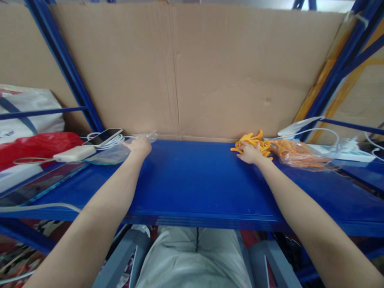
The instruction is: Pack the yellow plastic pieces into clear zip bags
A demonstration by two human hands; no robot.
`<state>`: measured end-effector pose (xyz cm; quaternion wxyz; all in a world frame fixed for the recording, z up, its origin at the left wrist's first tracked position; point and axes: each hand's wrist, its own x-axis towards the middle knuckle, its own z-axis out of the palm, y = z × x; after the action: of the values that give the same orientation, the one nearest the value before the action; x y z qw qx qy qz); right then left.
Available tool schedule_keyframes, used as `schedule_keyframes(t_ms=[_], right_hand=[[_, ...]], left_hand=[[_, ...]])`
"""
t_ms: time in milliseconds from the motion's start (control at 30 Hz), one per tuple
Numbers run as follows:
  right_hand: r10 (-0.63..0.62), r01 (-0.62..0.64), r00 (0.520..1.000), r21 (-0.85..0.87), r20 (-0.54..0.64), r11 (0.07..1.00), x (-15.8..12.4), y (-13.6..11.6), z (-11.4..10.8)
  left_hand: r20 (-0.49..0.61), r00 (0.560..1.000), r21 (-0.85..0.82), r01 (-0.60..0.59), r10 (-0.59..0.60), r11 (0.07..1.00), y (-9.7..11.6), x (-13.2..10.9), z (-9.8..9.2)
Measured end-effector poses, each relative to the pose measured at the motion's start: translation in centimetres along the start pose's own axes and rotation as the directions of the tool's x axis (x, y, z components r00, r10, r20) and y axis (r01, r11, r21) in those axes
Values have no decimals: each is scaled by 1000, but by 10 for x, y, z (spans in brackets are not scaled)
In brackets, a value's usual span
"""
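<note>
At the left of the blue shelf, my left hand (140, 146) grips a clear plastic bag (112, 155), which lies crumpled under and around it; some of the fingers are hidden. To the right, my right hand (251, 153) has its fingers curled over a small heap of orange plastic pieces (249, 140) with thin, branching ends. Their exact kind is not clear. Right beside that heap lies a clear bag of more orange pieces (300, 154).
A phone (103, 137), coiled white cable (112, 142), white power bank (74, 153) and red bag (42, 148) lie at left. White cable and a flat white box (345, 153) are at right. Cardboard (210, 72) backs the blue shelf (195, 184); blue posts flank it.
</note>
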<state>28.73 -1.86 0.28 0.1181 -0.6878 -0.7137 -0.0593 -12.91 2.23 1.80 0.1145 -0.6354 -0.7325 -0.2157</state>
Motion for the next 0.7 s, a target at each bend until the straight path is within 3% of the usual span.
schedule_keyframes(t_ms=[33,100,167,233,333,400,467,500,567,700], right_hand=[[2,-2,999,-7,39,1000,-1,0,2],[25,-25,997,-2,73,1000,0,-1,3],[31,-33,997,30,70,999,2,-1,3],[22,-25,999,83,35,996,4,0,4],[17,-12,1000,171,-24,985,3,0,5],[18,-10,999,181,-43,983,1,-1,3],[27,-19,998,122,-62,992,0,-3,0],[42,-36,996,81,-77,996,-1,-4,-1],[77,-77,991,1,-110,997,-2,-4,-4],[100,-110,990,-104,-102,988,-1,-3,-3]], left_hand=[[-4,991,34,135,-135,990,9,-4,-7],[-41,991,64,130,-127,990,29,-14,-18],[-104,994,76,-21,29,997,50,-25,-25],[-147,961,63,-229,236,971,70,-36,-23],[-93,836,-23,-545,541,838,93,-51,-4],[78,686,-144,-711,724,689,102,-57,14],[179,555,-305,-753,812,582,104,-57,31],[195,523,-368,-745,830,556,103,-56,38],[217,509,-426,-718,833,550,98,-50,46],[290,528,-452,-659,798,601,88,-40,48]])
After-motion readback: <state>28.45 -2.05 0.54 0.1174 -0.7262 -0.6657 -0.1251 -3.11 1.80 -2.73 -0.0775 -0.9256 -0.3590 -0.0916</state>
